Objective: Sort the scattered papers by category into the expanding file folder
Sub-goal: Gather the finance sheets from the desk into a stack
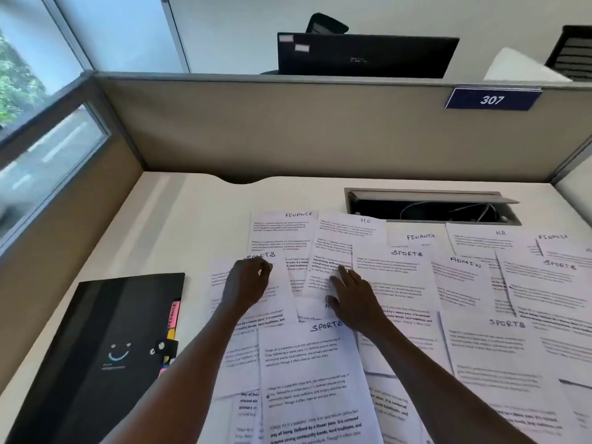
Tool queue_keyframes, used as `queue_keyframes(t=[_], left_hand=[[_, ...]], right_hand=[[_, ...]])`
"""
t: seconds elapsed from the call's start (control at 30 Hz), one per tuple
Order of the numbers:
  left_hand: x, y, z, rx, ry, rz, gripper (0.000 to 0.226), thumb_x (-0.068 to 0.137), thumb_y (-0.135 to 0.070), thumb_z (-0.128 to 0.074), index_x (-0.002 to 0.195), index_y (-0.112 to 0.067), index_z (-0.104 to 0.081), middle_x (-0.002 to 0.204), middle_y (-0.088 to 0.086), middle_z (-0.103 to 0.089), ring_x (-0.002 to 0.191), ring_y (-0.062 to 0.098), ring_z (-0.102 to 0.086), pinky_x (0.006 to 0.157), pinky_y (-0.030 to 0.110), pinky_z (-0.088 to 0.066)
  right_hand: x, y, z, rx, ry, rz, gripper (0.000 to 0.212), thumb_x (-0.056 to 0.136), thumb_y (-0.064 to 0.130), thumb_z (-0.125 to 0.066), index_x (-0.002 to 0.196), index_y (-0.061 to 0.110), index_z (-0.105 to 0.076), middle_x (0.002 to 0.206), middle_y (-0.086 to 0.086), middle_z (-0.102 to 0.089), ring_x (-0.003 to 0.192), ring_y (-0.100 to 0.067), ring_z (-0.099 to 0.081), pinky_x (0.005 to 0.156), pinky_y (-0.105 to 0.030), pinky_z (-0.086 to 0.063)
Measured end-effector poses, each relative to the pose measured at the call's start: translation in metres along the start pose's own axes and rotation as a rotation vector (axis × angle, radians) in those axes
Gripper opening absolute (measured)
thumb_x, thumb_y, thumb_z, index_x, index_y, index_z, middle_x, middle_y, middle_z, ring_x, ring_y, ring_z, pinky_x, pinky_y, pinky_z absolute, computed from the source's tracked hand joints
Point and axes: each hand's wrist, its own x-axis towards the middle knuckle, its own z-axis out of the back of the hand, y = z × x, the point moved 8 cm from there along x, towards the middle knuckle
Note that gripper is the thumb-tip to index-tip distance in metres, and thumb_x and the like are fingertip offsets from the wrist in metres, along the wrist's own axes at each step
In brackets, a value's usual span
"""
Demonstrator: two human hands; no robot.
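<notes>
Head view: papers (400,299) were spread over the bench (198,219), right of the closed expanding file folder (105,347). The left hand (246,283), nearer the folder, was curled, pinching a SPORTS sheet (253,310); the right hand (352,299) was pressed flat, fingers spread.
</notes>
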Motion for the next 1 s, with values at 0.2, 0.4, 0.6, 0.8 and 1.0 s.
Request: queue_keyframes(t=[0.2,0.4,0.6,0.8,1.0], left_hand=[[0.041,0.027,0.005,-0.093,0.019,0.29,0.045,0.101,-0.029,-0.051,0.136,-0.001,-0.048,0.134,0.024,-0.056,0.128,0.04,-0.047,0.105,0.042,-0.038],[0.078,0.05,-0.001,-0.157,0.083,0.527,0.051,0.101,-0.034,-0.049,0.134,0.005,-0.045,0.136,0.028,-0.054,0.129,0.042,-0.048,0.101,0.04,-0.041],[0.093,0.062,-0.007,-0.173,0.111,0.663,0.048,0.089,-0.039,-0.066,0.111,0.003,-0.061,0.119,0.023,-0.065,0.111,0.04,-0.06,0.091,0.041,-0.05],[0.1,0.047,-0.009,-0.162,0.109,0.538,0.02,0.086,-0.03,-0.072,0.088,-0.01,-0.073,0.099,0.015,-0.073,0.102,0.034,-0.064,0.085,0.036,-0.051],[0.111,0.014,0.046,-0.216,-0.248,0.44,0.024,0.093,-0.027,-0.062,0.103,-0.008,-0.073,0.106,0.019,-0.071,0.103,0.038,-0.063,0.084,0.037,-0.048]], right_hand=[[0.002,-0.002,-0.011,-0.033,-0.087,-0.033,0.051,0.084,0.041,-0.049,0.126,0.013,-0.057,0.143,-0.015,-0.048,0.125,-0.036,-0.052,0.093,-0.05,-0.048],[0.0,-0.006,-0.011,-0.017,-0.138,-0.023,0.052,0.084,0.045,-0.046,0.126,0.017,-0.058,0.144,-0.012,-0.049,0.126,-0.033,-0.051,0.092,-0.047,-0.047],[0.0,-0.009,-0.013,0.027,-0.144,-0.014,0.052,0.084,0.046,-0.047,0.127,0.019,-0.058,0.144,-0.01,-0.049,0.127,-0.032,-0.051,0.095,-0.046,-0.047],[-0.001,-0.009,-0.014,0.04,-0.158,-0.018,0.052,0.086,0.048,-0.047,0.13,0.021,-0.057,0.147,-0.007,-0.046,0.131,-0.03,-0.048,0.098,-0.045,-0.046],[-0.004,-0.008,-0.012,0.021,-0.141,-0.065,0.053,0.086,0.05,-0.044,0.132,0.025,-0.055,0.149,-0.003,-0.045,0.133,-0.026,-0.048,0.102,-0.049,-0.043]])
